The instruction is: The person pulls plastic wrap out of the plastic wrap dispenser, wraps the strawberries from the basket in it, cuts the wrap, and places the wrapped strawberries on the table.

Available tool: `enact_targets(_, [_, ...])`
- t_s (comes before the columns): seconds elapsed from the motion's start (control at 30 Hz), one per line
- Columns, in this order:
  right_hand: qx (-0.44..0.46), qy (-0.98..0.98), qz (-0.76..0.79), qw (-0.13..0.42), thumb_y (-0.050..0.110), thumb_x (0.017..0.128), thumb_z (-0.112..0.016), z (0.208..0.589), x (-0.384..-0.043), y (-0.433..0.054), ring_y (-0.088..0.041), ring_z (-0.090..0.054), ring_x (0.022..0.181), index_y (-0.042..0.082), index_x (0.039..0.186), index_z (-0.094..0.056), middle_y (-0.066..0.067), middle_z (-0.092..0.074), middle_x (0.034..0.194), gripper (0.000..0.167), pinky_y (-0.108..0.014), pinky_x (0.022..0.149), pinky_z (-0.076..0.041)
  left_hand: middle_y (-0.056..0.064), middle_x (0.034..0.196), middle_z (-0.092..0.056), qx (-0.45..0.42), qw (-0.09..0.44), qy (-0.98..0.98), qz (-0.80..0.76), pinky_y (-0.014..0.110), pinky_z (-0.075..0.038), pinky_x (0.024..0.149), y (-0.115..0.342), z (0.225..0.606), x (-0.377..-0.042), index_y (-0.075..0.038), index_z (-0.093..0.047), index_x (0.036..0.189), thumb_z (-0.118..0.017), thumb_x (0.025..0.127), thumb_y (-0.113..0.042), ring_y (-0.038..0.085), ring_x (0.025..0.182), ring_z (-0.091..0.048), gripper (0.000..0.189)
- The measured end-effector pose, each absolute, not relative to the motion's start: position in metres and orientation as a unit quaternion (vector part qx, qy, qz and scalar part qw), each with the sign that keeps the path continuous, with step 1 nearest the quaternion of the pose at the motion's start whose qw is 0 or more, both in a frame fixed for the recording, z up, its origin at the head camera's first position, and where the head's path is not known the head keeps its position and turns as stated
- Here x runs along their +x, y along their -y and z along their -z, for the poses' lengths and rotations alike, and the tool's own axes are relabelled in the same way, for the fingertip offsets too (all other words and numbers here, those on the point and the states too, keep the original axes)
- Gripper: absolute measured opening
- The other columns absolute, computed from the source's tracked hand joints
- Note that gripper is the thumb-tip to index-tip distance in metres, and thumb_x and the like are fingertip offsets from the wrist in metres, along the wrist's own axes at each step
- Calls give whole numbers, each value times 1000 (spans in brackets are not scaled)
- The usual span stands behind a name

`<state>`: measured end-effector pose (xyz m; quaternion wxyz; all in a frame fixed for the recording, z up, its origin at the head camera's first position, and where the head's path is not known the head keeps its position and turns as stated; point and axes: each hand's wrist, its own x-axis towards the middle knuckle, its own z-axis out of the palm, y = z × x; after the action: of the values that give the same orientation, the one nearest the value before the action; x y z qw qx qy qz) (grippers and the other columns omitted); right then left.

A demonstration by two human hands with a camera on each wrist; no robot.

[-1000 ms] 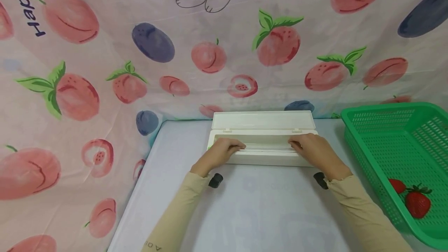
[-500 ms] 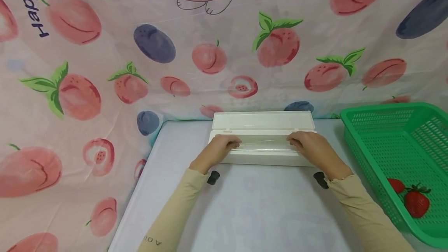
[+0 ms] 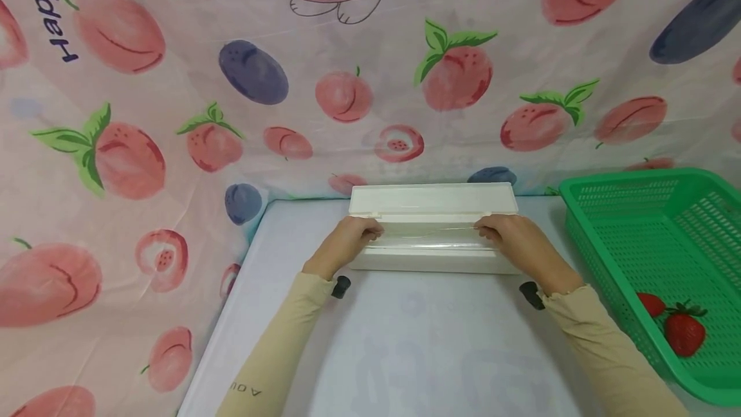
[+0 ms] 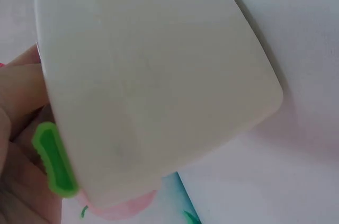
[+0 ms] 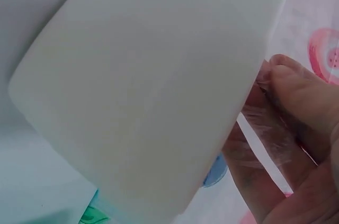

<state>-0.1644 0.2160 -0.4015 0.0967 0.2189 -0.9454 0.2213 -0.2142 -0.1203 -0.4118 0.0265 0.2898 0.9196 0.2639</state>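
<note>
Fruit-printed pink cloth point(image 3: 388, 50) hangs behind a white-covered bench point(image 3: 428, 340). Thin transparent plastic film point(image 3: 428, 239) spans the opening of a long white plastic box point(image 3: 434, 262), its hinged lid point(image 3: 434, 198) folded back. Curled fingers of the left hand point(image 3: 343, 244) pinch the film's left end; the right hand point(image 3: 521, 246) pinches its right end. Well to the right, a green plastic mesh basket point(image 3: 599, 266) holds two red strawberries point(image 3: 684, 333).

A peach-print cloth point(image 3: 370, 50) is hanging behind the white-topped table point(image 3: 417, 346) and along its left side, showing faint creases.
</note>
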Motion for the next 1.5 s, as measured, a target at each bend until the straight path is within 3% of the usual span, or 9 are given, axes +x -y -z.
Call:
enact_targets(0.4, [219, 950, -209, 78, -3, 86, -71, 404, -164, -225, -35, -70, 94, 0, 101, -75, -17, -74, 100, 15, -49, 81, -56, 4, 101, -76, 279, -7, -909, -310, 29, -56, 89, 131, 415, -214, -5, -76, 105, -70, 90, -4, 17, 97, -70, 16])
enact_targets(0.83, [212, 947, -213, 116, 7, 89, -72, 402, -166, -233, -27, -70, 77, 3, 96, -76, -14, -75, 93, 10, -46, 68, -55, 5, 101, -75, 279, -50, -894, -347, 29, -57, 86, 137, 417, -215, -5, -76, 100, -69, 92, -9, 15, 95, -70, 11])
enact_targets(1.23, [219, 939, -255, 77, -3, 93, -64, 388, -167, -236, -33, -70, 95, -3, 108, -71, -17, -74, 100, 17, -52, 84, -56, 4, 99, -75, 270, -53, -881, -384, 29, -57, 84, 137, 403, -214, -4, -76, 101, -69, 92, -6, 14, 92, -70, 12])
enact_targets(1.5, [233, 933, -248, 119, -4, 90, -66, 380, -165, -236, -31, -71, 90, -1, 106, -72, -15, -75, 98, 18, -50, 80, -57, 6, 97, -75, 272, -57, -868, -410, 28, -58, 81, 140, 401, -213, -1, -75, 100, -69, 91, -3, 15, 88, -71, 12])
